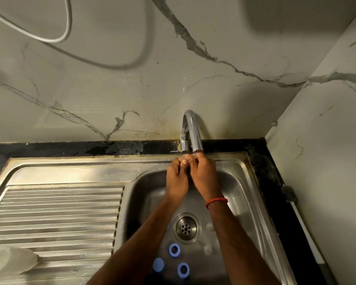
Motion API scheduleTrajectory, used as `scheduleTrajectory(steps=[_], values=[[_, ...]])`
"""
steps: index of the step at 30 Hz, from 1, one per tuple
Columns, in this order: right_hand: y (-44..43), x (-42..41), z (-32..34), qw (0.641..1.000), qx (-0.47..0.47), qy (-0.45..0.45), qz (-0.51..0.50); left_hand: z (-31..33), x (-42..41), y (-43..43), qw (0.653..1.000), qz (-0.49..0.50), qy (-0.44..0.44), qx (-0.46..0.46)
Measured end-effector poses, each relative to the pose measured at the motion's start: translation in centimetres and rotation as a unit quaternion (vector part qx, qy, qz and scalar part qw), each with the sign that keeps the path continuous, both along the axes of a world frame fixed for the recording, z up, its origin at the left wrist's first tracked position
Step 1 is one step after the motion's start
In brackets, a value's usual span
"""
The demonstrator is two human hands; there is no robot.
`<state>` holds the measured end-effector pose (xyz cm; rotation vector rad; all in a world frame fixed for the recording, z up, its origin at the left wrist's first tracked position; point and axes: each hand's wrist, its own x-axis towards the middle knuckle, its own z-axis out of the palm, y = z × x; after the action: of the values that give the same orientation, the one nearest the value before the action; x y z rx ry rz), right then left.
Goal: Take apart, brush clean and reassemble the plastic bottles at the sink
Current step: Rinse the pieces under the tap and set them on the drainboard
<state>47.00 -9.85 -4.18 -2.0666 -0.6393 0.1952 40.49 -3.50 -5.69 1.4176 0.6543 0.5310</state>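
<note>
Bottle (11,261) flat, lengthwise along drainboard (60,212)

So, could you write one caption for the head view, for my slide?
At the sink, the left hand and right hand meet under the tap; three blue bottle parts lie by the drain.

Both hands meet right under the tap (191,130) spout, left hand (177,177) touching right hand (203,173), over the back of the sink basin (238,182). The tap stands just behind them. The drain (186,228) sits in the basin floor nearer me than the hands, between the forearms. Closer still, beside the left forearm, three caps lie in the basin: upper cap (174,250), left cap (158,264), lower cap (183,269). The draining board (56,219) is off left of the left hand, with a bottle (10,262) lying on its near left corner. Right of the right hand, past the rim, a cord (302,223) lies on the counter (269,171).
</note>
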Motion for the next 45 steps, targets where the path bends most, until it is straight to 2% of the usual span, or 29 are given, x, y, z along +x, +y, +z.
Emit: scheduleTrajectory(steps=[3, 6, 8, 10, 14, 17, 19, 20, 22, 24, 28, 30, 34, 41, 45], values=[[-0.1, -0.3, -0.3, 0.996, -0.019, 0.076, -0.049, -1.0, -0.2, 1.2, 0.988, -0.009, 0.037, 0.148], [-0.5, -0.1, -0.4, 0.985, 0.009, 0.157, -0.066, -0.5, -0.5, 2.0, 0.966, -0.078, 0.054, 0.242], [-0.5, 0.2, -0.3, 0.982, 0.023, 0.178, -0.057, -0.3, -0.5, 2.0, 0.957, -0.111, 0.047, 0.265], [-0.6, 0.3, -0.3, 0.99, 0.022, 0.14, -0.013, -0.1, -0.5, 1.9, 0.959, -0.126, 0.028, 0.253], [-1.2, 0.6, -0.9, 0.997, -0.02, -0.004, 0.074, 0.5, -0.7, 2.3, 0.96, -0.154, 0.008, 0.233], [-1.0, 0.2, -0.7, 0.999, -0.037, 0.007, 0.001, 0.2, -0.7, 2.5, 0.929, -0.157, 0.04, 0.332], [-0.4, 0.1, -0.2, 0.989, 0.018, 0.124, -0.076, -0.3, -0.9, 2.4, 0.899, -0.15, 0.055, 0.407], [-0.1, 0.0, 0.2, 0.967, 0.069, 0.223, -0.102, -0.5, -1.1, 2.4, 0.882, -0.152, 0.06, 0.442], [-0.3, 0.1, 0.9, 0.898, 0.149, 0.396, -0.122, -0.3, -1.3, 2.6, 0.855, -0.162, 0.065, 0.489], [-0.8, 0.2, 0.8, 0.862, 0.182, 0.463, -0.096, 0.1, -1.3, 3.1, 0.868, -0.158, 0.061, 0.467], [-1.7, -0.3, 0.4, 0.788, 0.295, 0.538, -0.054, -0.1, -1.9, 4.2, 0.934, -0.08, 0.03, 0.348], [-1.8, -0.6, 0.3, 0.749, 0.345, 0.564, -0.045, -0.5, -2.4, 4.6, 0.949, -0.057, 0.011, 0.311], [-1.2, -1.3, -0.2, 0.696, 0.412, 0.585, -0.056, -1.0, -2.8, 5.0, 0.961, -0.03, 0.002, 0.274], [-1.1, -1.6, 0.0, 0.638, 0.471, 0.605, -0.075, -1.2, -3.2, 5.7, 0.967, -0.003, 0.001, 0.255], [-1.7, -1.5, 0.3, 0.649, 0.443, 0.615, -0.062, -1.0, -3.0, 5.4, 0.972, -0.012, 0.005, 0.235]])
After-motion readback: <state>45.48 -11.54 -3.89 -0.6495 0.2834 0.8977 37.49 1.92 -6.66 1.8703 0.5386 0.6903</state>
